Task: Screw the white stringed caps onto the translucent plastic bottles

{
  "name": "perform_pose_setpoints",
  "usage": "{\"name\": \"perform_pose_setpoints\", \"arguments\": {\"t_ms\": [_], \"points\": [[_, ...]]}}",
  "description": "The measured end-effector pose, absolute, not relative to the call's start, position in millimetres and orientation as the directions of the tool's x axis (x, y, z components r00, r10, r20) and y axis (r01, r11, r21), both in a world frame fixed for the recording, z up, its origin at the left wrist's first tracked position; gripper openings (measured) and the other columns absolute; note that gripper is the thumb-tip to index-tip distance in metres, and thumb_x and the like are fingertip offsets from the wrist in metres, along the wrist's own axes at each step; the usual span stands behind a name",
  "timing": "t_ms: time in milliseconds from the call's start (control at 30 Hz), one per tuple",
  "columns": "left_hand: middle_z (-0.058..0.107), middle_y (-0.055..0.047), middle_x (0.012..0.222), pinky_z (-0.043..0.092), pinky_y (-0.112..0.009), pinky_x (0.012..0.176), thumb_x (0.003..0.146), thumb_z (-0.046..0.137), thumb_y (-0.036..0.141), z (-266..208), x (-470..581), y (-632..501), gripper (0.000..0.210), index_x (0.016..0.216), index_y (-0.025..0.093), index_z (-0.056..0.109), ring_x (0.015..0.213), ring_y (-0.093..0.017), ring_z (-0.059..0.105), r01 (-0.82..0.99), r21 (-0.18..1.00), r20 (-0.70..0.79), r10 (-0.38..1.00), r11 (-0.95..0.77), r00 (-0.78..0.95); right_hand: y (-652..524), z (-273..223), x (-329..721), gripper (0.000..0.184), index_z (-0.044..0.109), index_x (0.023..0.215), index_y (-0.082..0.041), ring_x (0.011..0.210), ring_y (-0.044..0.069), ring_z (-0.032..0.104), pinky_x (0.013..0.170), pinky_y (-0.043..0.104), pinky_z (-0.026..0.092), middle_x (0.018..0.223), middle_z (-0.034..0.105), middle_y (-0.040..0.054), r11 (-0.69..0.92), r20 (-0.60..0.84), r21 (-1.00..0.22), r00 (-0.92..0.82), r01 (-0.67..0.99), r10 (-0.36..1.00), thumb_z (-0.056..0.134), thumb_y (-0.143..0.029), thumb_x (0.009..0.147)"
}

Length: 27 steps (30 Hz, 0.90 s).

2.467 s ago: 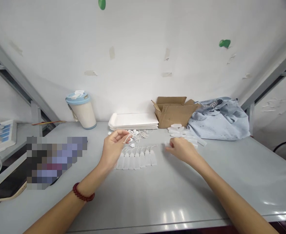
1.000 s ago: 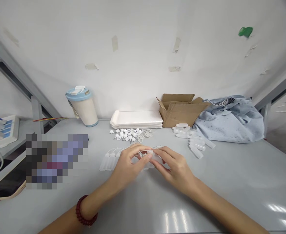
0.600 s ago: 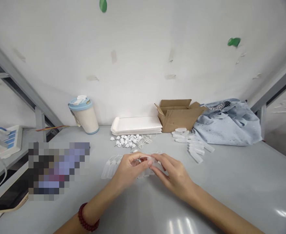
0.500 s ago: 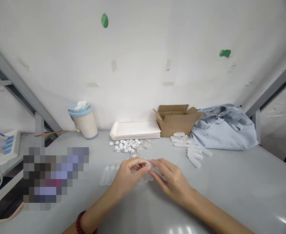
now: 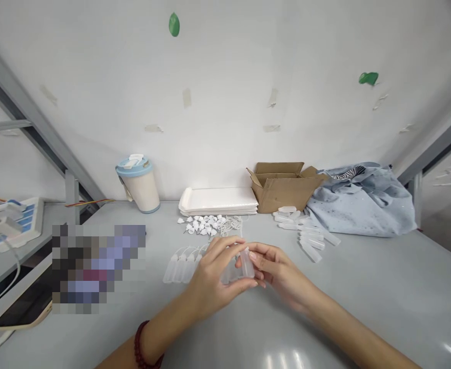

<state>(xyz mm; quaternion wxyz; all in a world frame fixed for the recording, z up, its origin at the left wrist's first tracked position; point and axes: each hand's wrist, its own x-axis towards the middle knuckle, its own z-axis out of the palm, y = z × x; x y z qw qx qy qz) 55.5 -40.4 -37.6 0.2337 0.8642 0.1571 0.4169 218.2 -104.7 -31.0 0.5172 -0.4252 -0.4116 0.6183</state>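
A small translucent plastic bottle [image 5: 247, 264] stands roughly upright between my two hands over the table. My left hand [image 5: 212, 279] spans it, with fingers at its top and the thumb at its lower end. My right hand [image 5: 283, 274] grips its right side between thumb and fingers. Behind my left hand lies a row of similar bottles with white caps and looped ties [image 5: 180, 269]. Part of that row is hidden by my hands. Beyond them is a pile of small white pointed caps [image 5: 206, 225], with white looped ties [image 5: 233, 224] beside it.
Loose translucent bottles [image 5: 310, 241] lie at the right. Along the wall stand a lidded cup [image 5: 143, 189], a stack of white padded mailers [image 5: 218, 201], an open cardboard box [image 5: 287, 195] and a light blue cloth bag [image 5: 364, 205]. A phone [image 5: 25, 302] and a power strip [image 5: 29, 223] are left.
The bottle has turned into plain view between my hands. My left hand has opened wider around it, and my right hand has rolled to grip its side. The camera view has shifted slightly.
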Motion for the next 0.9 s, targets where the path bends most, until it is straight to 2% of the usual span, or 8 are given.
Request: {"name": "perform_pose_setpoints", "arguments": {"t_ms": [133, 333, 467, 567, 667, 800, 900], "points": [[0.058, -0.01, 0.111, 0.047, -0.04, 0.086, 0.078, 0.068, 0.026, -41, 57, -38, 0.046, 0.12, 0.021, 0.051, 0.1, -0.024, 0.054, 0.098, 0.475, 0.641, 0.42, -0.874, 0.642, -103, -33, 218, 0.026, 0.063, 0.096, -0.016, 0.053, 0.006, 0.038, 0.052, 0.021, 0.036, 0.087, 0.06, 0.0044, -0.113, -0.077, -0.954, -0.136, -0.279, 0.988, 0.057, -0.039, 0.085], [0.056, -0.011, 0.114, 0.047, -0.041, 0.086, 0.081, 0.064, 0.024, -46, 58, -40, 0.045, 0.123, 0.02, 0.048, 0.102, -0.025, 0.052, 0.126, 0.397, 0.639, 0.373, -0.909, 0.673, -104, -30, 216, 0.027, 0.057, 0.092, -0.015, 0.057, 0.008, 0.042, 0.049, 0.021, 0.029, 0.068, 0.051, -0.0023, -0.003, -0.001, -1.0, -0.121, -0.01, 0.993, 0.062, -0.039, 0.081], [0.056, -0.012, 0.117, 0.045, -0.043, 0.089, 0.081, 0.065, 0.027, -47, 59, -42, 0.05, 0.126, 0.02, 0.045, 0.107, -0.026, 0.05, 0.099, 0.345, 0.717, 0.33, -0.933, 0.614, -106, -25, 215, 0.022, 0.056, 0.093, -0.016, 0.062, 0.009, 0.047, 0.052, 0.021, 0.032, 0.076, 0.057, 0.0008, 0.018, 0.022, -1.0, -0.171, -0.025, 0.985, 0.055, -0.036, 0.086], [0.057, -0.012, 0.116, 0.044, -0.043, 0.091, 0.081, 0.066, 0.028, -45, 59, -42, 0.049, 0.125, 0.02, 0.045, 0.106, -0.025, 0.051, 0.089, 0.33, 0.732, 0.314, -0.94, 0.605, -105, -21, 217, 0.02, 0.057, 0.091, -0.016, 0.06, 0.009, 0.045, 0.054, 0.023, 0.034, 0.077, 0.057, 0.0005, 0.019, 0.023, -0.999, -0.196, -0.026, 0.98, 0.05, -0.035, 0.089], [0.059, -0.011, 0.113, 0.044, -0.044, 0.09, 0.079, 0.067, 0.029, -45, 59, -40, 0.048, 0.122, 0.02, 0.048, 0.104, -0.025, 0.052, 0.083, 0.324, 0.722, 0.303, -0.942, 0.622, -103, -18, 226, 0.023, 0.058, 0.09, -0.016, 0.059, 0.009, 0.045, 0.055, 0.023, 0.036, 0.076, 0.057, 0.0002, 0.004, -0.006, -0.999, -0.25, 0.042, 0.968, 0.047, -0.037, 0.09], [0.06, -0.011, 0.113, 0.045, -0.044, 0.087, 0.08, 0.066, 0.027, -48, 65, -41, 0.041, 0.117, 0.019, 0.052, 0.102, -0.025, 0.052, 0.082, 0.315, 0.7, 0.29, -0.945, 0.653, -100, -14, 248, 0.025, 0.06, 0.087, -0.015, 0.055, 0.009, 0.043, 0.055, 0.023, 0.035, 0.064, 0.049, -0.004, -0.004, -0.089, -0.957, -0.284, 0.289, 0.955, 0.053, -0.039, 0.086], [0.06, -0.011, 0.113, 0.045, -0.042, 0.087, 0.082, 0.063, 0.025, -47, 74, -43, 0.029, 0.109, 0.018, 0.056, 0.102, -0.025, 0.052, 0.078, 0.284, 0.671, 0.256, -0.956, 0.696, -101, -9, 265, 0.027, 0.062, 0.08, -0.016, 0.056, 0.009, 0.045, 0.056, 0.023, 0.037, 0.067, 0.054, -0.0018, -0.034, -0.185, -0.91, -0.332, 0.413, 0.925, 0.051, -0.04, 0.086]]}}
